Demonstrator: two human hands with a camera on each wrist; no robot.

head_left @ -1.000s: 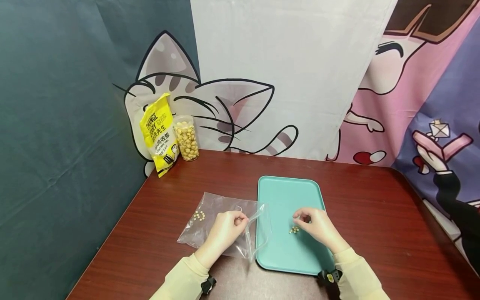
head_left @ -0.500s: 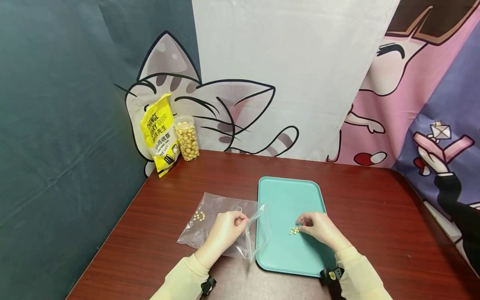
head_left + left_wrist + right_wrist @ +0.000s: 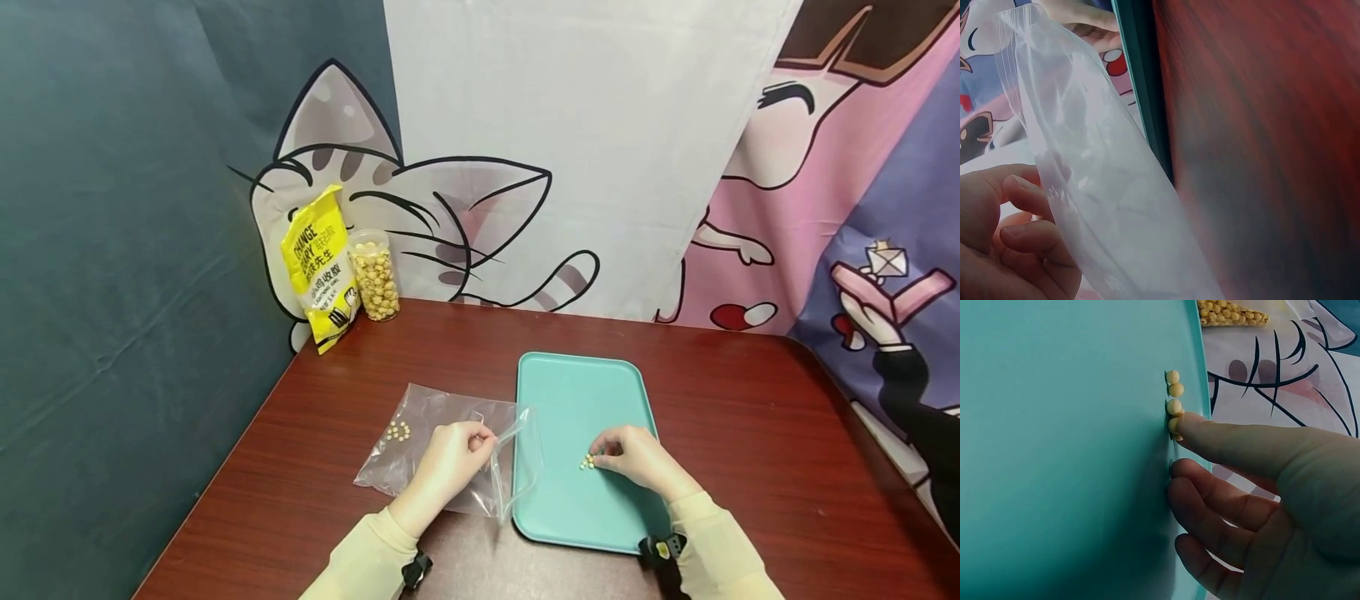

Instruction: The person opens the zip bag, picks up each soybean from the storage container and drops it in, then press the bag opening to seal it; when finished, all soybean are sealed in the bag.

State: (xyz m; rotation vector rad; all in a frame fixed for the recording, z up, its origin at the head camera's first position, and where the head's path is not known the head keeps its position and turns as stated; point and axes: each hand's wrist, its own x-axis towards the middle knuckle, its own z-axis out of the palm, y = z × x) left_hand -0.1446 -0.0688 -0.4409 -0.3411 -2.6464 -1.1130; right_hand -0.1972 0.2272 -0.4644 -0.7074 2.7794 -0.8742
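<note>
My left hand (image 3: 454, 454) pinches the open mouth edge of a clear zip bag (image 3: 480, 492), which lies on the table and overlaps the tray's left edge. Several soybeans (image 3: 398, 431) are inside the bag at its far left. On the teal tray (image 3: 555, 383) sits a small cluster of soybeans (image 3: 1174, 405). My right hand (image 3: 637, 457) is down at this cluster. Its thumb (image 3: 1210, 434) touches one soybean, while the curved fingers (image 3: 1210, 494) rest near the tray surface with a gap to the thumb.
A yellow snack bag (image 3: 321, 271) leans at the back left of the brown table (image 3: 450, 342). Beside it stands a clear jar of popcorn (image 3: 374, 279). Printed cloth (image 3: 600, 108) hangs behind the table.
My right hand has lowered to the tray and its thumb has come to the soybeans. The left hand and the zip bag have stayed in place.
</note>
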